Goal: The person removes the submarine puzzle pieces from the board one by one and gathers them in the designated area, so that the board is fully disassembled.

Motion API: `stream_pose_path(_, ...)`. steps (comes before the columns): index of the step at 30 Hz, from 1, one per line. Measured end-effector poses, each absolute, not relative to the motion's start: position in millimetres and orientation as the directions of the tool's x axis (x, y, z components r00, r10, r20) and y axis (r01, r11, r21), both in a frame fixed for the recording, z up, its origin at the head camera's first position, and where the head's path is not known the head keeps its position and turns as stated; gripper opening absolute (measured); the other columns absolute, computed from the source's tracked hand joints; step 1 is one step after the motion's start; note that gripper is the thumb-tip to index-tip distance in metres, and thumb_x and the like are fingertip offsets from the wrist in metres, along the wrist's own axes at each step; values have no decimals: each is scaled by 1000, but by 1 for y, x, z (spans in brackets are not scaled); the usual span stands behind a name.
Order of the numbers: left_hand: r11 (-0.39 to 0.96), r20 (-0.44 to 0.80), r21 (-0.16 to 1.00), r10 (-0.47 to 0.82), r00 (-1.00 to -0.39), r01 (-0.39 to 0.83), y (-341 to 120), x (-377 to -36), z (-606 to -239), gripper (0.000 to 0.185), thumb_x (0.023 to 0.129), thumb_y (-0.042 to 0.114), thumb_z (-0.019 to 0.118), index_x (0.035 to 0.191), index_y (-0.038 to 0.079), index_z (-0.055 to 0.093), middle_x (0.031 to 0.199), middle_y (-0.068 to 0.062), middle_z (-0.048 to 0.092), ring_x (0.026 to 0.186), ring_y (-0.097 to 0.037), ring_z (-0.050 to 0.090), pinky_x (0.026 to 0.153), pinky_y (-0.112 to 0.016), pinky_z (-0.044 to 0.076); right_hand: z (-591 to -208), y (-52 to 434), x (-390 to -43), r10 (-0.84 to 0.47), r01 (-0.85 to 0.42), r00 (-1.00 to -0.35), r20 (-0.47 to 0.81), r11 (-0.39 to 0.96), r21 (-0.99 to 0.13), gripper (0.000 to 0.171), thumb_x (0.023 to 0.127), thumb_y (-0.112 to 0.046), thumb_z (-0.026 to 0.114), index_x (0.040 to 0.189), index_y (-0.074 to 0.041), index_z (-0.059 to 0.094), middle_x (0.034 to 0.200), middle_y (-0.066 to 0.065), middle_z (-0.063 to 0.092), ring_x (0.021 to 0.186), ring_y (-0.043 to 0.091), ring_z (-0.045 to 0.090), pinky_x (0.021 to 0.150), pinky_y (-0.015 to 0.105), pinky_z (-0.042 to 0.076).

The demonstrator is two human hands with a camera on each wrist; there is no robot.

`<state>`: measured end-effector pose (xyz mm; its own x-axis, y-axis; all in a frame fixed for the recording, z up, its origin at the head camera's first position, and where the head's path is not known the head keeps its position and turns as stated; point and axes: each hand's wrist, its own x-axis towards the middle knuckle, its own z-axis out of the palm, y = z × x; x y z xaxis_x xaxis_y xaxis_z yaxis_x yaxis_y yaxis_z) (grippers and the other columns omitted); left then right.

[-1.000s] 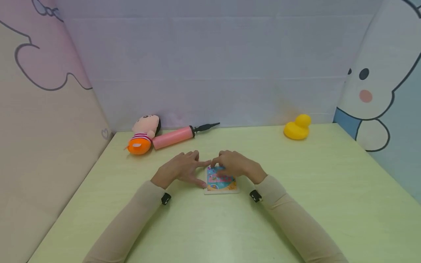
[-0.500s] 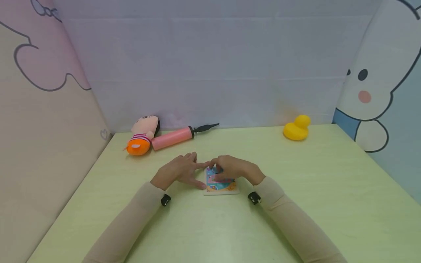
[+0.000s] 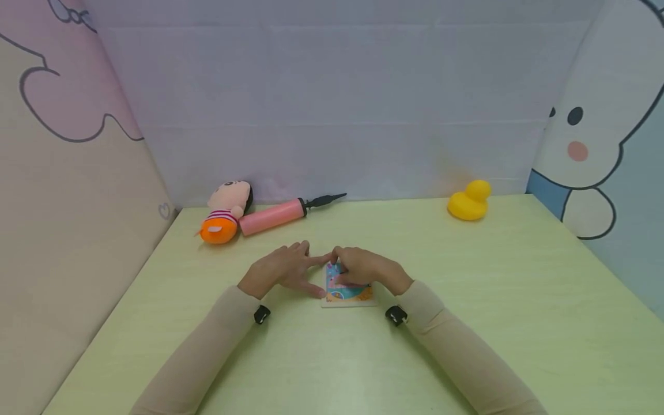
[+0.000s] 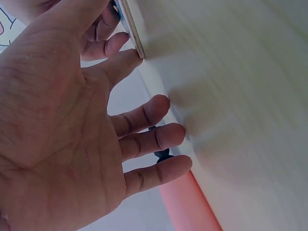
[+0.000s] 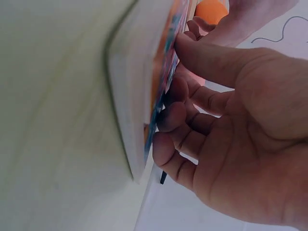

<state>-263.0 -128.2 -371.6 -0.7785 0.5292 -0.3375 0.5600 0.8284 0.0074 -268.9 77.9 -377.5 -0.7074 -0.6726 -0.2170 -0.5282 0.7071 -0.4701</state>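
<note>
left hand [image 3: 282,269] touches picture board [image 3: 353,294]; right hand [image 3: 369,267] apparently presses it

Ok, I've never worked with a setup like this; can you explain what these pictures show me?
There's no machine here, just a person's two bare hands. The wide picture comes from a camera on the person's head, looking forward and down. The two close-ups come from cameras worn on the wrists, one per hand.

On the pale green table lies a small, colourful picture board. The left hand touches its left side with outstretched thumb and index finger; the right hand bends over it, fingertips at the picture. Whether the right one pinches anything, I can't tell.

Farther back are a doll, a pink pump with a black nozzle, and a yellow duck.
</note>
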Motion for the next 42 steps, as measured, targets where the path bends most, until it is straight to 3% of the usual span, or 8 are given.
stream_pose_path(11,834,-351,25,524,-776,552,-129,-263,-370,92,80,77,62,157,40,27,124,-17,47,100,-26,49,79,-40,47,-372,76,-265,-635,-469,-737,-234,729,-499,40,98,-14,66,131,-1,46,102,8,53,93,21,50,86,36,45)
stream_pose_path(16,841,-363,24,512,-779,541,-128,-263,-368,91,81,77,62,157,40,28,128,-18,47,104,-28,49,84,-44,48,-371,77,-262,-623,-467,-749,-224,737,-489,40,98,-16,67,129,-6,45,114,12,50,101,23,52,95,42,46)
stream_pose_path(21,856,-393,47,490,-778,515,-128,-264,-368,90,82,75,62,157,39,28,138,-22,46,114,-34,51,94,-53,47,-372,78,-262,-644,-509,-742,-188,722,-469,36,97,-15,68,123,-6,46,112,12,46,97,24,53,91,41,47)
stream_pose_path(26,874,-422,81,466,-778,479,-129,-264,-368,91,82,73,62,158,36,29,147,-24,42,126,-41,49,100,-61,42,-375,74,-264,-662,-539,-737,-134,696,-474,32,96,-10,68,120,-3,48,109,9,52,94,21,51,87,39,47)
stream_pose_path(32,869,-425,91,476,-770,487,-130,-264,-369,91,84,74,60,159,35,26,149,-25,39,130,-41,47,102,-62,40,-375,73,-266,-624,-506,-778,-77,695,-511,13,100,-5,60,111,-7,55,104,6,61,88,17,55,82,36,49)
stream_pose_path(42,868,-428,109,482,-765,485,-133,-264,-372,89,85,73,60,159,40,23,151,-22,38,130,-38,47,102,-62,40,-365,94,-277,-650,-537,-759,-29,651,-536,11,99,-4,59,110,-7,57,102,9,66,87,18,62,77,32,50)
